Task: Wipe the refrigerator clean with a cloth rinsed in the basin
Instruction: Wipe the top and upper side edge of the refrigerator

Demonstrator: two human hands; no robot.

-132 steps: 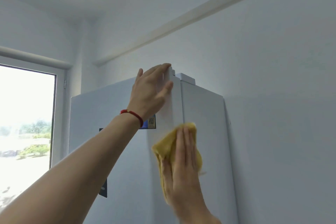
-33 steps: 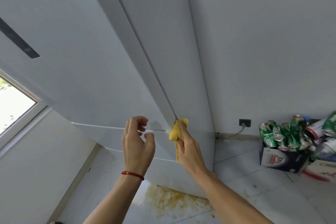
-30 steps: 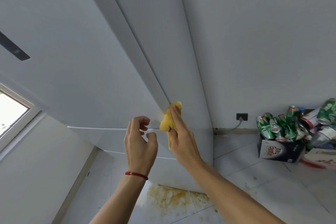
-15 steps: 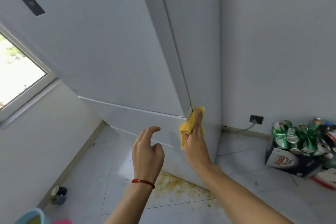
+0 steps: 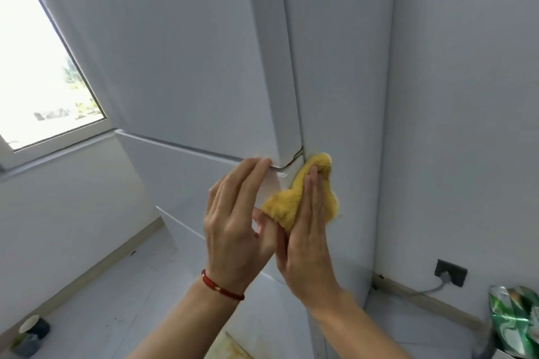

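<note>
Just at the centre of the frame, the right hand [image 5: 306,230] pressed the yellow cloth [image 5: 300,198] flat against the side of the white refrigerator [image 5: 189,67], fingers straight. The left hand [image 5: 233,221], relaxed, touched the door's lower corner with its fingertips, holding nothing.

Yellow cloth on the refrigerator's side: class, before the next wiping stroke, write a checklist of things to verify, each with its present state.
1. Yellow cloth flat against the refrigerator side: ok.
2. Right hand presses the cloth with straight fingers: ok.
3. Left hand clear of the cloth, fingertips at the door's lower corner: ok.
4. Cloth wet enough: cannot tell.
5. Basin within reach: cannot tell, out of view.
</note>
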